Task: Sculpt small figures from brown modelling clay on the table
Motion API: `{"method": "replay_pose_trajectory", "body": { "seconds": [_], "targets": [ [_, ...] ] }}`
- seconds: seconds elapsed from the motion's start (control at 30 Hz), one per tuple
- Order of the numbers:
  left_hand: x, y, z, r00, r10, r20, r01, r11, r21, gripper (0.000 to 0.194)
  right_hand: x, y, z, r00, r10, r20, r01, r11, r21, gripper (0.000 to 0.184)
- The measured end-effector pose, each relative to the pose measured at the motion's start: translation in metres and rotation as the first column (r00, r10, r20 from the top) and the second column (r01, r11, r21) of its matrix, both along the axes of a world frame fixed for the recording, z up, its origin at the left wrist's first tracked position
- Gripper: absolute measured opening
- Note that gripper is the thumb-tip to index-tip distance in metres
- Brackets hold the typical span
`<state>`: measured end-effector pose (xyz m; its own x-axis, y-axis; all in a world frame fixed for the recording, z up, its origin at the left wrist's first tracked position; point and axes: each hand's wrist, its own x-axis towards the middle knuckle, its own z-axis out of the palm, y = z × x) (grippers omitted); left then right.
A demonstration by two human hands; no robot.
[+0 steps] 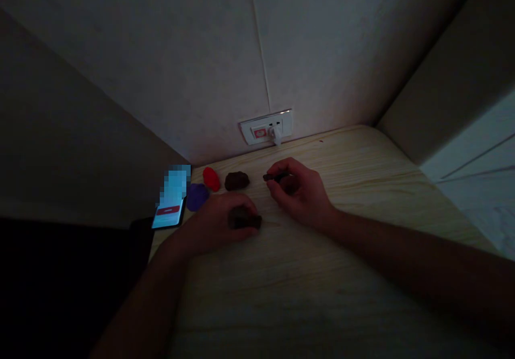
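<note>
On a pale wooden table [306, 289] in dim light, my left hand [219, 225] is closed round a dark brown lump of clay [245, 219] resting on the surface. My right hand [300, 190] pinches a small dark brown piece [273, 176] between thumb and fingertips, just above the table. Behind my hands lie a brown lump [236, 180], a red lump [211, 179] and a purple lump [197, 196], all untouched.
A lit phone [171, 206] leans at the table's left edge beside the purple lump. A wall socket plate [266, 127] with a white plug sits on the back wall. Walls close the corner left and right; the left side is dark.
</note>
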<state>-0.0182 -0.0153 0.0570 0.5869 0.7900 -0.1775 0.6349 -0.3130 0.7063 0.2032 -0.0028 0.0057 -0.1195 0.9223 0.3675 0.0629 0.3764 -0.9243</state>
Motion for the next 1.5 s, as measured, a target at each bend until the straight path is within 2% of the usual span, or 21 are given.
{"method": "replay_pose_trajectory", "body": {
  "seconds": [0.07, 0.1, 0.13, 0.2, 0.27, 0.37, 0.63, 0.8, 0.93, 1.03, 1.2, 1.33, 1.5],
  "targets": [
    [-0.001, 0.003, -0.004, 0.976, 0.087, 0.198, -0.071, 0.994, -0.088, 0.022, 0.000, 0.000, -0.001, 1.000, 0.002, -0.003, -0.002, 1.000, -0.003, 0.012],
    [-0.002, 0.005, -0.008, 0.936, 0.151, 0.318, -0.108, 0.983, -0.150, 0.028, 0.000, 0.001, -0.001, 1.000, -0.001, -0.006, 0.001, 1.000, -0.006, 0.012],
    [-0.003, 0.007, -0.012, 0.871, 0.226, 0.436, -0.132, 0.963, -0.235, 0.036, 0.000, 0.001, -0.002, 1.000, -0.009, -0.008, 0.009, 1.000, -0.009, 0.012],
    [-0.004, 0.010, -0.022, 0.746, 0.312, 0.589, -0.071, 0.916, -0.395, 0.046, 0.000, 0.002, -0.002, 1.000, -0.020, -0.008, 0.020, 1.000, -0.019, 0.012],
    [-0.003, 0.012, -0.029, 0.657, 0.343, 0.671, 0.000, 0.891, -0.454, 0.050, 0.000, 0.002, -0.003, 1.000, -0.025, -0.003, 0.025, 0.999, -0.025, 0.012],
    [-0.001, 0.011, -0.033, 0.597, 0.379, 0.707, 0.021, 0.874, -0.486, 0.050, 0.001, 0.001, -0.002, 1.000, -0.022, -0.001, 0.022, 0.999, -0.027, 0.012],
    [0.004, 0.010, -0.036, 0.559, 0.427, 0.711, -0.011, 0.861, -0.509, 0.047, 0.002, -0.006, 0.002, 0.999, -0.007, 0.049, 0.005, 0.999, 0.034, 0.017],
    [0.007, 0.014, -0.042, 0.515, 0.511, 0.688, -0.183, 0.850, -0.494, 0.042, 0.004, -0.007, 0.003, 0.995, 0.016, 0.100, -0.026, 0.995, 0.093, 0.012],
    [0.010, 0.016, -0.041, 0.490, 0.534, 0.690, -0.290, 0.845, -0.449, 0.034, 0.005, -0.008, 0.007, 0.991, 0.037, 0.128, -0.049, 0.995, 0.090, 0.015],
    [0.012, 0.017, -0.041, 0.500, 0.535, 0.681, -0.301, 0.845, -0.442, 0.031, 0.006, -0.008, 0.008, 0.992, 0.073, 0.100, -0.079, 0.996, 0.051, 0.017],
    [0.015, 0.019, -0.047, 0.477, 0.535, 0.698, -0.272, 0.845, -0.461, 0.035, 0.007, -0.008, 0.003, 0.997, 0.074, 0.001, -0.074, 0.991, -0.110, 0.019],
    [0.017, 0.019, -0.048, 0.463, 0.552, 0.694, -0.310, 0.834, -0.456, 0.038, 0.008, -0.008, 0.003, 0.996, 0.089, 0.011, -0.088, 0.991, -0.098, 0.020],
    [0.019, 0.018, -0.044, 0.505, 0.535, 0.678, -0.352, 0.844, -0.404, 0.034, 0.008, -0.008, 0.004, 0.998, 0.067, -0.018, -0.069, 0.990, -0.121, 0.020]
  ]
}}
